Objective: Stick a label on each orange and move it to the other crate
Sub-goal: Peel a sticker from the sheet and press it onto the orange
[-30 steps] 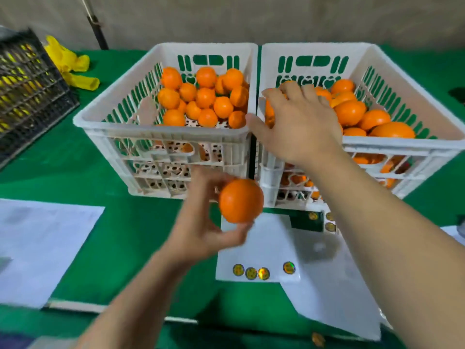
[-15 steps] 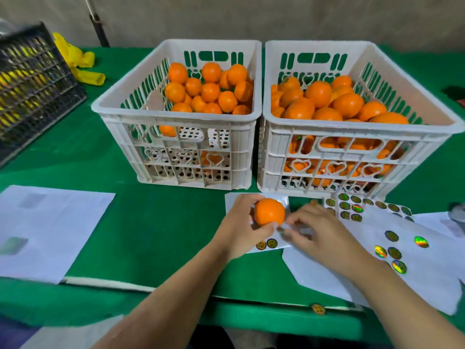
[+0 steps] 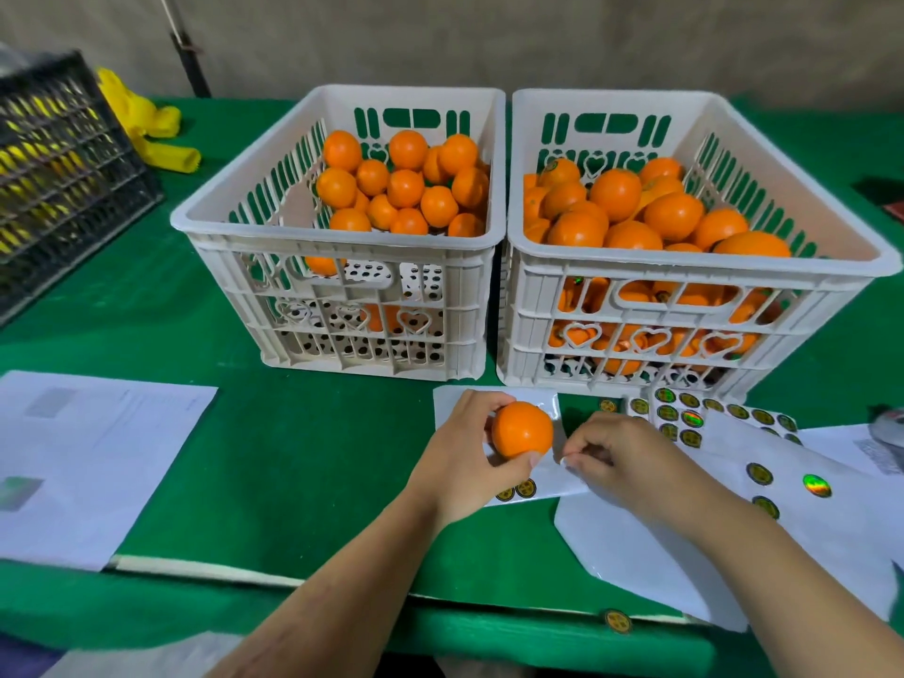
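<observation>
My left hand [image 3: 460, 462] grips one orange [image 3: 522, 429] just above a white label sheet [image 3: 567, 484] in front of the crates. My right hand [image 3: 621, 457] is right of the orange, fingers curled, fingertips pinching at that sheet; what lies between them is hidden. Two round labels [image 3: 516, 490] show on the sheet below the orange. The left white crate [image 3: 337, 237] holds a shallow heap of oranges [image 3: 406, 188] at its back. The right white crate [image 3: 685, 259] is nearly full of oranges [image 3: 616, 193].
More label sheets [image 3: 685, 418] and a large backing sheet [image 3: 807, 506] lie at the right. White papers [image 3: 88, 457] cover the left front. A black crate [image 3: 58, 178] and yellow gloves [image 3: 151, 134] sit far left. One stray label [image 3: 617, 620] sticks on the table's front edge.
My left hand brought the orange down from in front of the crates onto the label sheet. My right hand left the right crate and came down to pinch at the sheet.
</observation>
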